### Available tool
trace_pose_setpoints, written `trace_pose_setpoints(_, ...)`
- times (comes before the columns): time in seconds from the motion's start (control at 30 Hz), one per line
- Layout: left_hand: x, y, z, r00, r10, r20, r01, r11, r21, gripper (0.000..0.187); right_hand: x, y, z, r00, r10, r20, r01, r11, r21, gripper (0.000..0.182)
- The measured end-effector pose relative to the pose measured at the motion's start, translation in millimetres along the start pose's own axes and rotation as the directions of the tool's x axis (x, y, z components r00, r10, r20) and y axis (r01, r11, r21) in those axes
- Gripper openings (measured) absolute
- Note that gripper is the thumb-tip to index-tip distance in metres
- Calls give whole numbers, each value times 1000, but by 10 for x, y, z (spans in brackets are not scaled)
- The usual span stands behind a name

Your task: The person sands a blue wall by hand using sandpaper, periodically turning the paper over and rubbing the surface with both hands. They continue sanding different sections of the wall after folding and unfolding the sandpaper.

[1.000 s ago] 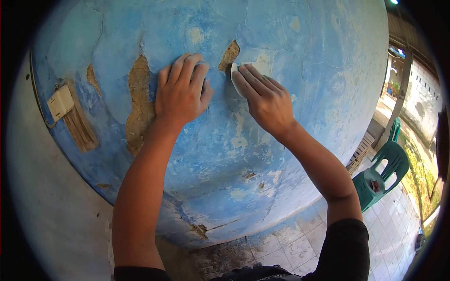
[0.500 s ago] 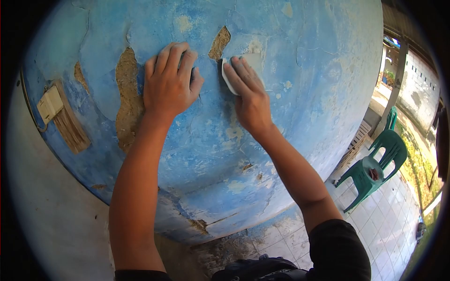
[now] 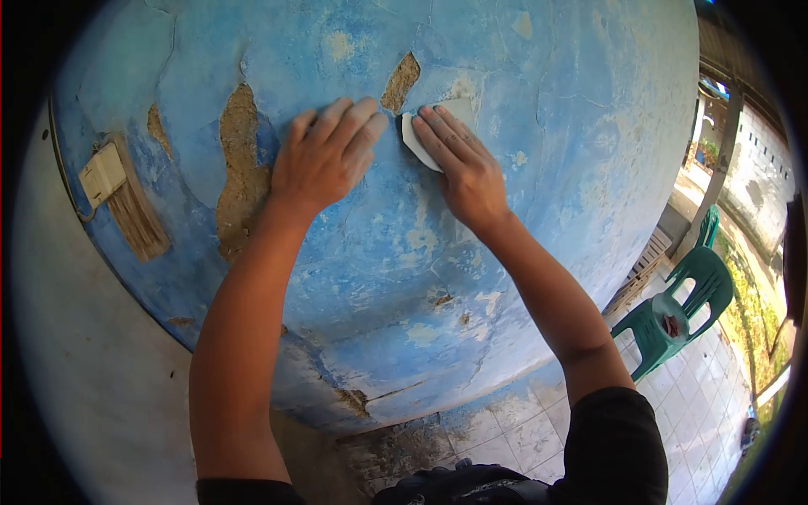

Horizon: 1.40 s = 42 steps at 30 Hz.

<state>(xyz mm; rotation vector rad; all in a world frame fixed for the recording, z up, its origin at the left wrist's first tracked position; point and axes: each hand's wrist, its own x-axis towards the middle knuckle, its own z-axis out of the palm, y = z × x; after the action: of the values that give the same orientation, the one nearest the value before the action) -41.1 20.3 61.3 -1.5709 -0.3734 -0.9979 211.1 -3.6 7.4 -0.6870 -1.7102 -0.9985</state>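
Note:
A blue wall (image 3: pixel 379 261) with peeling, cracked paint fills most of the view. Against it, my right hand (image 3: pixel 459 160) presses a sheet of sandpaper (image 3: pixel 414 143), pale on its back and dark on its underside, with the fingers laid flat over it. The sheet's left edge curls off the wall. My left hand (image 3: pixel 331 156) rests on the paint just left of the sheet, fingers stretched out and slightly bent, holding nothing. Between and above the hands is a bare patch of exposed plaster (image 3: pixel 401 82).
Left of my left hand runs a longer bare patch (image 3: pixel 240 168). A cream switch box (image 3: pixel 103 175) on a wooden board (image 3: pixel 137 210) is fixed at the far left. Green plastic chairs (image 3: pixel 703 278) stand at right on the tiled floor (image 3: pixel 686 396).
My left hand has shifted right, closer to the sandpaper. My right hand stays on the sheet, which has barely moved along the wall. The view has shifted slightly.

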Motion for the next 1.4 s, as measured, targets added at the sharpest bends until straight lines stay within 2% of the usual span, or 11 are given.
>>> trace_pose_setpoints(0.03, -29, 4, -8, 992, 123, -6, -123, 992, 3, 39, 32, 56, -53, 1000, 26, 5, -25, 999, -31, 67)
trace_pose_setpoints(0.13, -20, 24, -24, 989, 138, 62, -138, 990, 7, 45, 98, 30, -106, 992, 120, -23, -120, 993, -4, 65)
trace_pose_setpoints(0.27, 95, 365, -101, 976, 158, 149, -159, 987, -3, 53, 81, 26, -206, 996, 38, 81, -49, 989, 141, 60)
trace_pose_setpoints(0.4, 364, 795, -46, 987, 52, 149, -38, 995, -95, 54, 142, 231, -357, 982, 34, 186, -82, 963, 255, 42)
trace_pose_setpoints(0.5, 424, 1014, 56, 969, -170, 178, 180, 982, -47, 52, 198, 318, -488, 984, -8, 176, -43, 959, 281, 40)
trace_pose_setpoints(0.6, 396, 1109, 137, 962, -236, 139, 234, 972, 34, 53, 229, 334, -597, 995, -45, 94, 31, 989, 147, 39)
trace_pose_setpoints(0.73, 394, 1264, 126, 937, -324, 131, 323, 946, 31, 45, 206, 490, -532, 996, -40, 84, 27, 988, 151, 44)
trace_pose_setpoints(0.83, 571, 1445, 104, 846, -513, 146, 523, 851, -43, 48, 142, 668, -443, 988, -130, 79, 106, 963, 248, 50)
trace_pose_setpoints(1.03, 894, 1723, 23, 726, -626, 284, 610, 777, 153, 54, 178, 896, -479, 957, -272, 105, 240, 938, 250, 46)
trace_pose_setpoints(1.27, 874, 1773, 36, 670, -688, 279, 695, 713, 92, 59, 241, 1112, -614, 938, -306, 163, 248, 920, 304, 39)
trace_pose_setpoints(1.4, 974, 1770, -33, 629, -707, 323, 714, 690, 118, 60, 236, 1171, -547, 893, -446, 55, 425, 879, 216, 25)
